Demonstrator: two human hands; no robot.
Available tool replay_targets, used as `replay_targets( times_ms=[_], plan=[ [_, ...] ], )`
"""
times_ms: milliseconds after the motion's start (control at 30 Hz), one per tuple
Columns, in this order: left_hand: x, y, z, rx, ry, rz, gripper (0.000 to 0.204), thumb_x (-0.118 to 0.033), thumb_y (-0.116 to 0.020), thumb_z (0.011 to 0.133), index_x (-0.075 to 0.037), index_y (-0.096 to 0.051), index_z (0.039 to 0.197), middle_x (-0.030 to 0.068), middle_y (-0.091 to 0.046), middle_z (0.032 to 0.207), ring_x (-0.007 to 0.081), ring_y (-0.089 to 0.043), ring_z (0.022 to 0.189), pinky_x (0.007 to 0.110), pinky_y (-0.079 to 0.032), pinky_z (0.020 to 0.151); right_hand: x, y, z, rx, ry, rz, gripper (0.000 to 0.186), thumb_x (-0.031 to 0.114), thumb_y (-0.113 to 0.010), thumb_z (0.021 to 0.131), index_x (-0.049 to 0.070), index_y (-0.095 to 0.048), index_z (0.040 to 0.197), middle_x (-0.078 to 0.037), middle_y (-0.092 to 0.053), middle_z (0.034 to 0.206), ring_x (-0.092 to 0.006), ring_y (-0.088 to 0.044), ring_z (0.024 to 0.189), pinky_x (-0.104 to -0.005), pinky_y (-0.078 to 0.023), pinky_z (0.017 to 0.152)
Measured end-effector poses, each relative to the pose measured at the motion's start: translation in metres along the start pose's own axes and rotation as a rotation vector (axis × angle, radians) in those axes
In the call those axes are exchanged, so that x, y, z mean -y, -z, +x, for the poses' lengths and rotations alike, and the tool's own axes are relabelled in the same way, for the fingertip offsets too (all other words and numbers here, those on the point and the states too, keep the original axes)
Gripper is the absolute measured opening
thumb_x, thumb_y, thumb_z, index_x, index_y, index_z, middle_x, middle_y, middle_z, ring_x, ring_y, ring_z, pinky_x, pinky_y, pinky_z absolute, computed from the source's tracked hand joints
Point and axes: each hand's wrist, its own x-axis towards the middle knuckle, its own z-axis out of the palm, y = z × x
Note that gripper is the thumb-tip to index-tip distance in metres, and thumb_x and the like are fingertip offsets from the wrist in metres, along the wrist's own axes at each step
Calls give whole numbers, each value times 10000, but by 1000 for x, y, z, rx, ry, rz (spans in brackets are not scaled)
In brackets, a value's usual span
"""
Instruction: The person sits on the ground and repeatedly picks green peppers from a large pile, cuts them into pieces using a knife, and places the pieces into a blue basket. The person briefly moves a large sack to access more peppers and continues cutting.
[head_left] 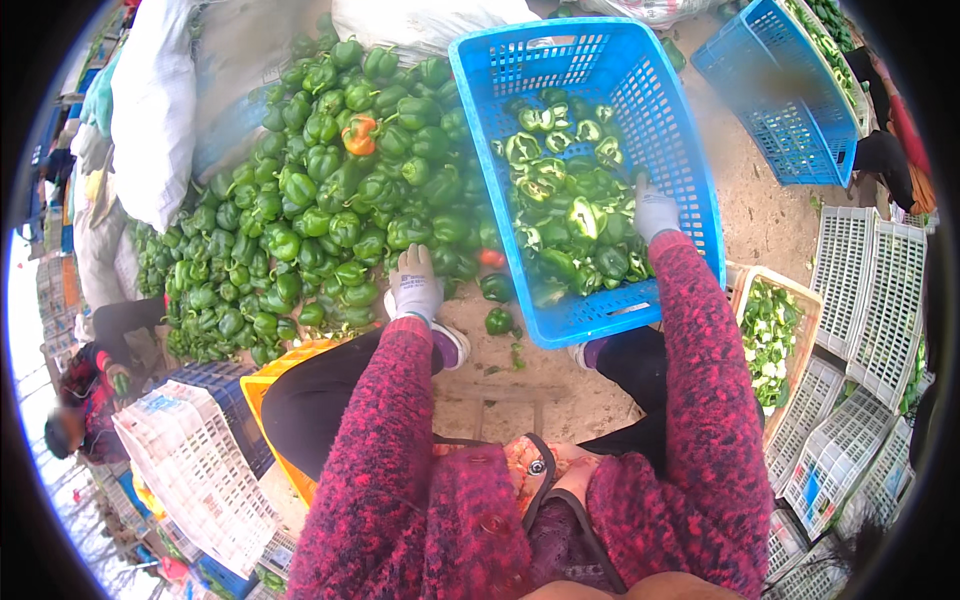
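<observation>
A: What could go wrong for us from here?

B: Underfoot, first. One loose, glossy green bell pepper point(499, 321) lies on the ground between our shoes, near the blue perforated plastic crate point(600, 328). If we shifted a foot without looking, we could crush it or slip.

A: And the big heap of whole green bell peppers point(330, 200)?

B: It slopes down toward our left shoe, a white one with a purple upper point(455, 348). If we pulled one out low down, those above could roll onto our feet. Inside the crate, pressing hard could bruise the cut green bell pepper pieces point(585, 218) with their pale insides.

A: Now the grip — how do we stand?

B: Our right hand, in a pale grey knitted glove point(656, 212), reaches inside the crate by its right wall, beside the cut pieces. Its fingertips are partly lost to us, so we cannot tell whether they are closed on a piece.

A: And the left?

B: Our left hand, in a matching glove point(415, 285), is at the near edge of the heap, its back toward us and its fingers pointing away, close together. Whatever lies under the palm is hidden — we cannot say if it holds a pepper.
</observation>
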Motion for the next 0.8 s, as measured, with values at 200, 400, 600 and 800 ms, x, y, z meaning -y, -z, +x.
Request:
replay_targets(
  times_ms=[200, 400, 600, 800],
  plan=[
    [-9, 13, 24, 348, 70, -58, 592, -302, -869, 738, -109, -598, 1228, 129, -609, 1302, 333, -559, 1280, 484, -537, 953, 3, -4, -5, -57, -93, 198, 583, 132, -610, 908, 76, -461, 1469, -218, -686, 1231, -403, -690, 1133, -527, -569, 895],
    [-11, 48, 8, 8, 361, -939, 593, -320, -831, 790, -54, -621, 1277, 143, -639, 1257, 289, -614, 1152, 452, -516, 984, -24, 61, -82, -7, -151, 664, 334, 174, -639, 937, 17, -595, 1228, -115, -713, 977, -274, -706, 846, -428, -573, 745],
    [-92, 188, -19, 361, 272, -2322, 469, -408, -680, 957, -93, -611, 1297, 124, -652, 1231, 314, -624, 1103, 532, -485, 1039, 3, 161, -229, 33, 260, 1663, 301, 223, -741, 940, 28, -631, 1142, 4, -605, 798, -90, -560, 558, -242, -433, 507],
    [-161, 264, -55, 635, -258, -2297, 562, -370, -643, 998, -98, -489, 1465, 88, -599, 1331, 279, -586, 1209, 502, -448, 1099, 46, 181, -325, -14, 354, 1801, 476, 336, -789, 931, 53, -627, 1278, 32, -574, 802, -75, -555, 586, -224, -424, 525]
  ],
)
